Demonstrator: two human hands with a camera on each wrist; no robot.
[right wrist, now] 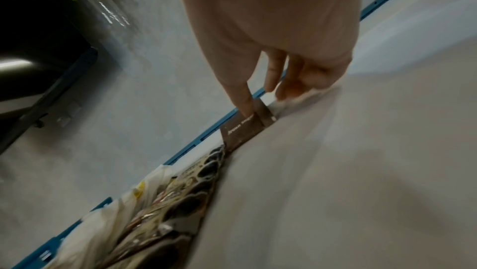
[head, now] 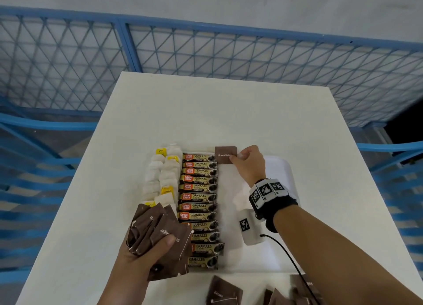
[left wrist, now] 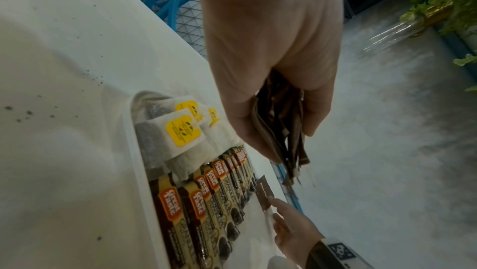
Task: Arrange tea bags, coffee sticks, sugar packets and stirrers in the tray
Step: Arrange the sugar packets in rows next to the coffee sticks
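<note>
White tabletop (head: pixel 229 112) fills the scene, with blue mesh fencing (head: pixel 206 59) behind it. Nearest the viewer, several loose brown sugar packets (head: pixel 223 292) lie on the table's front edge. Just beyond, the left hand (head: pixel 142 256) is clenched around a fanned bundle of brown sugar packets (head: pixel 158 229), thumb pressed across the front, held above the near left corner of a white tray (head: pixel 283 167). Inside the tray, a column of coffee sticks (head: pixel 200 209) runs from near to far, with white tea bags (head: pixel 160 178) bearing yellow tags lined up along their left side. Right of the sticks, the tray floor is bare. At the far end, the right hand (head: pixel 248 165), wearing a marker-patterned wristband (head: pixel 269 191), pinches one brown sugar packet (head: pixel 226 155) between thumb and fingertips, resting it against the tray's far edge, touching the farthest coffee stick.
</note>
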